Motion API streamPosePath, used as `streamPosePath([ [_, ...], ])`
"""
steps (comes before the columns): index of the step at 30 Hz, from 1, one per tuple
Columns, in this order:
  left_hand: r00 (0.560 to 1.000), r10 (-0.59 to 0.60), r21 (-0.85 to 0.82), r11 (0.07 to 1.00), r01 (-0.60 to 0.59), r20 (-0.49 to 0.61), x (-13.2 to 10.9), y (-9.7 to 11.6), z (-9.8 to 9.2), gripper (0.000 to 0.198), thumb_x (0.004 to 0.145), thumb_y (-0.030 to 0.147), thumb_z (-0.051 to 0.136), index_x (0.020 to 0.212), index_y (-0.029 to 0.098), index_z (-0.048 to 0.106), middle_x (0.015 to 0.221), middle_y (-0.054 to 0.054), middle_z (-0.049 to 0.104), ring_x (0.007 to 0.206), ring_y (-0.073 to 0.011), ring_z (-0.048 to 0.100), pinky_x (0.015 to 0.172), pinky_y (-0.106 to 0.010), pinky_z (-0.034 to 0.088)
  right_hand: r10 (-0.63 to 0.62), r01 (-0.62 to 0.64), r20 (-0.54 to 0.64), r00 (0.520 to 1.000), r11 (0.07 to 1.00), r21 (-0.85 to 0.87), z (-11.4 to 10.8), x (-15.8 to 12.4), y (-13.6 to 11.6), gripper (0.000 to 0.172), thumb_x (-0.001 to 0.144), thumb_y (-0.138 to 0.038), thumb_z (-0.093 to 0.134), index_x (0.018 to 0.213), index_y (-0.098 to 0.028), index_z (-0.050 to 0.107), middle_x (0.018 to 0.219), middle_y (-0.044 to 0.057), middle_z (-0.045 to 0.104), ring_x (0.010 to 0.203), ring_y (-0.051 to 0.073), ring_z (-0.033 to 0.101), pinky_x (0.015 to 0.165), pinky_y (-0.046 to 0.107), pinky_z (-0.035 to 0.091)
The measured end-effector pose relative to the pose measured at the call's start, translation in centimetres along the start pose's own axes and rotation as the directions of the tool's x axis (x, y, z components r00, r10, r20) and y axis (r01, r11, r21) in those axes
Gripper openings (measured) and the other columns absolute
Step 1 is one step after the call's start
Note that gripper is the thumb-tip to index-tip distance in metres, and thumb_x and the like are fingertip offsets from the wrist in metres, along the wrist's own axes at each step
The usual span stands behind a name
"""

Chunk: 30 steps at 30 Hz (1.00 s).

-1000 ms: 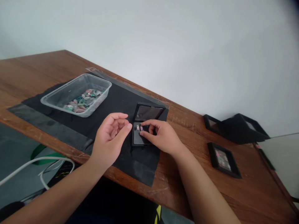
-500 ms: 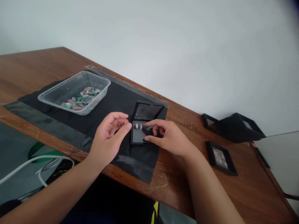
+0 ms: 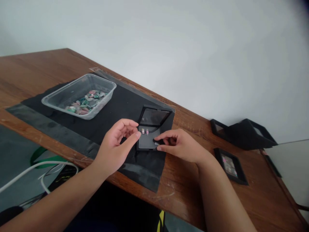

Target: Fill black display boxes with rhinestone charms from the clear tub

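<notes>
A small black case [image 3: 147, 141] stands with its lid [image 3: 154, 117] raised on the black mat. Two small shiny nail-like pieces [image 3: 145, 131] lie inside, near the hinge. My left hand [image 3: 123, 138] is at the case's left edge, thumb and fingers apart, with nothing seen between them. At the right side of the case, my right hand [image 3: 178, 143] has its thumb and index finger around a small greyish piece [image 3: 156, 143], low over the case floor.
A clear plastic tub [image 3: 79, 96] with many green and pink pieces stands on the mat [image 3: 120, 106] at left. Black cases [image 3: 251, 133] and a framed case of pieces [image 3: 230, 166] lie at right. White cables [image 3: 41, 164] hang beyond the table's front edge.
My right hand has moved away from the two pieces, toward the case's right front, and a small greyish piece now shows at its fingertips. The view has shifted slightly.
</notes>
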State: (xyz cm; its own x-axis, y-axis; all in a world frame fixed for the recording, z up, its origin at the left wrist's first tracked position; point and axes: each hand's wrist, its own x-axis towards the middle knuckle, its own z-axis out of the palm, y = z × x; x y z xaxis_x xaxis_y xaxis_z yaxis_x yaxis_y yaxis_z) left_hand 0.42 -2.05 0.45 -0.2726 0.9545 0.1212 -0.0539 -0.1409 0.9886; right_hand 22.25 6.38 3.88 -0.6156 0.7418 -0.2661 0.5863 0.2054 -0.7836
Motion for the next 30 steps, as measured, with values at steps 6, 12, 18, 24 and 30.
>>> streamPosePath([
  [6, 0.999, 0.004, 0.030, 1.000, -0.005, 0.041, -0.1, -0.2, -0.1, 0.013, 0.088, 0.027, 0.069, 0.099, 0.022, 0.064, 0.085, 0.001, 0.064, 0.077, -0.0137, 0.059, 0.073, -0.027, 0.047, 0.000, -0.005, -0.092, 0.996, 0.999, -0.047, 0.4, 0.4, 0.0, 0.022, 0.081, -0.036, 0.077, 0.096, -0.020, 0.080, 0.061, -0.005, 0.051, 0.053, 0.008, 0.040, 0.050, 0.024, 0.029],
  [12, 0.999, -0.003, 0.061, 0.998, 0.000, 0.049, -0.2, -0.3, -0.1, 0.011, 0.089, 0.028, 0.068, 0.097, 0.023, 0.065, 0.088, 0.000, 0.064, 0.080, -0.0146, 0.060, 0.073, -0.028, 0.047, -0.040, 0.004, -0.180, 0.983, 0.981, -0.195, 0.6, 0.6, -0.4, 0.018, 0.084, -0.037, 0.075, 0.089, -0.020, 0.079, 0.061, -0.004, 0.055, 0.055, 0.009, 0.041, 0.051, 0.024, 0.029],
  [18, 0.998, 0.003, 0.095, 0.995, -0.009, 0.059, -0.3, -0.2, -0.2, 0.011, 0.089, 0.030, 0.067, 0.098, 0.023, 0.065, 0.088, 0.000, 0.064, 0.082, -0.0159, 0.061, 0.076, -0.028, 0.048, -0.036, -0.025, -0.226, 0.973, 0.965, -0.260, 0.9, 0.7, -0.7, 0.016, 0.084, -0.036, 0.073, 0.088, -0.021, 0.076, 0.064, -0.004, 0.057, 0.055, 0.010, 0.043, 0.052, 0.024, 0.032],
  [24, 0.994, 0.007, 0.142, 0.990, -0.022, 0.107, -0.3, -0.7, -0.3, 0.010, 0.091, 0.031, 0.066, 0.097, 0.023, 0.066, 0.093, -0.002, 0.067, 0.087, -0.0179, 0.062, 0.076, -0.029, 0.048, -0.050, -0.041, -0.279, 0.959, 0.949, -0.313, 1.5, 0.8, -0.9, 0.016, 0.084, -0.038, 0.073, 0.086, -0.022, 0.075, 0.066, -0.002, 0.060, 0.057, 0.012, 0.048, 0.054, 0.025, 0.033],
  [30, 0.990, 0.043, 0.215, 0.974, -0.072, 0.134, -0.2, -0.6, -0.2, 0.008, 0.092, 0.030, 0.063, 0.096, 0.024, 0.066, 0.089, -0.001, 0.065, 0.081, -0.0167, 0.060, 0.077, -0.029, 0.048, -0.062, -0.078, -0.321, 0.945, 0.910, -0.407, 2.2, 0.9, -1.8, 0.014, 0.086, -0.038, 0.071, 0.085, -0.024, 0.074, 0.067, -0.002, 0.064, 0.062, 0.013, 0.054, 0.056, 0.026, 0.032],
])
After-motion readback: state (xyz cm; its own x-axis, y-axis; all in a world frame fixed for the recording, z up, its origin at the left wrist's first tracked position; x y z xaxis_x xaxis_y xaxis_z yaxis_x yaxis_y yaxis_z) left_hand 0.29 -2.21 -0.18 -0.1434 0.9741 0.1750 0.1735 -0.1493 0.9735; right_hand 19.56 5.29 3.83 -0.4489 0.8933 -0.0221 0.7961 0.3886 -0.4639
